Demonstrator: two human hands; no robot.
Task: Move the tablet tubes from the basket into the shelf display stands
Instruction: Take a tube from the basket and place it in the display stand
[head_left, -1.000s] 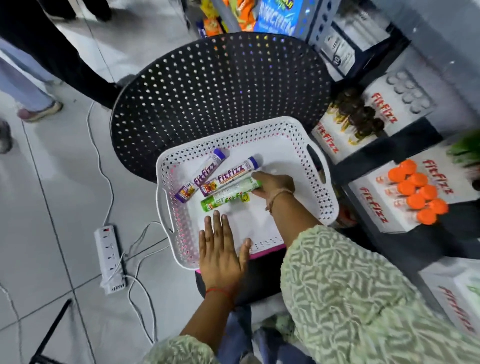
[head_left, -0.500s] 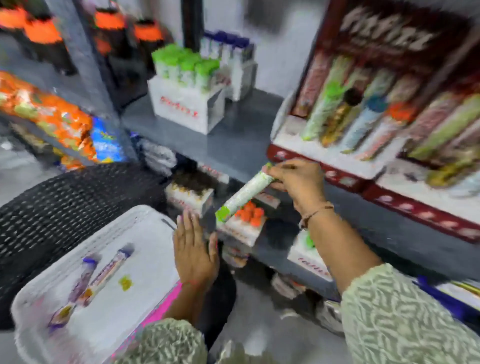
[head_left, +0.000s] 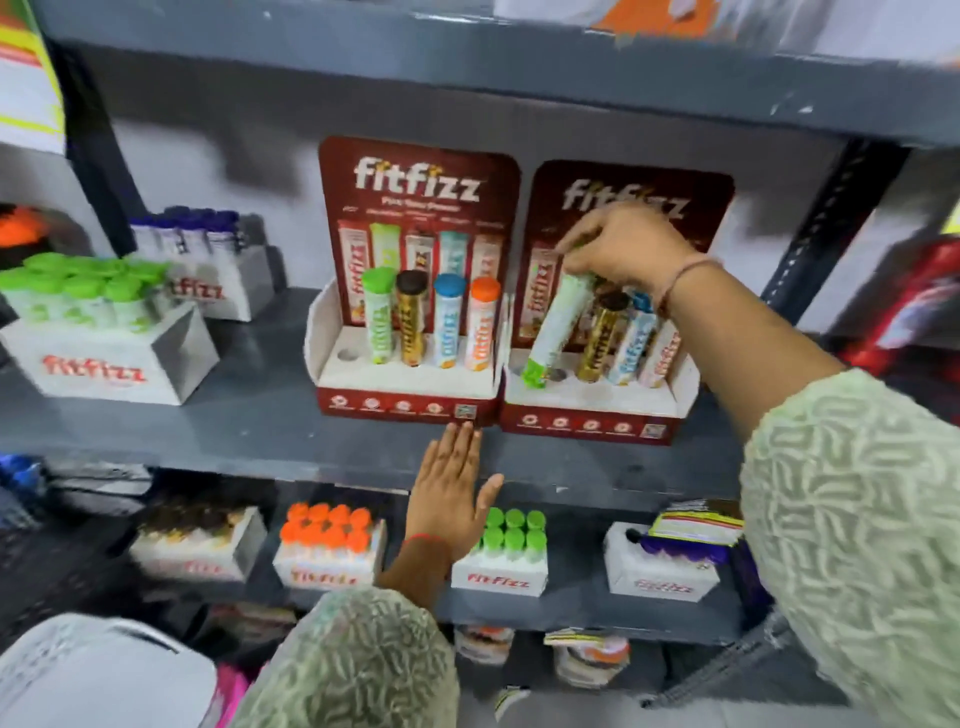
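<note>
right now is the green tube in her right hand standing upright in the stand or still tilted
Tilted. The right hand grips the green tablet tube by its top; its lower end angles left over the right display stand, at a hole, not seated.

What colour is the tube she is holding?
Pale green and white, with a bright green end, seen in the head view: tube in her right hand.

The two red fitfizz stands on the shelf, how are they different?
The left stand holds four upright tubes and nobody touches them; the right stand has the right hand lowering a tilted green tube into it. The left stand's far-left hole is empty. Both are red, with fitfizz printed on top.
</note>
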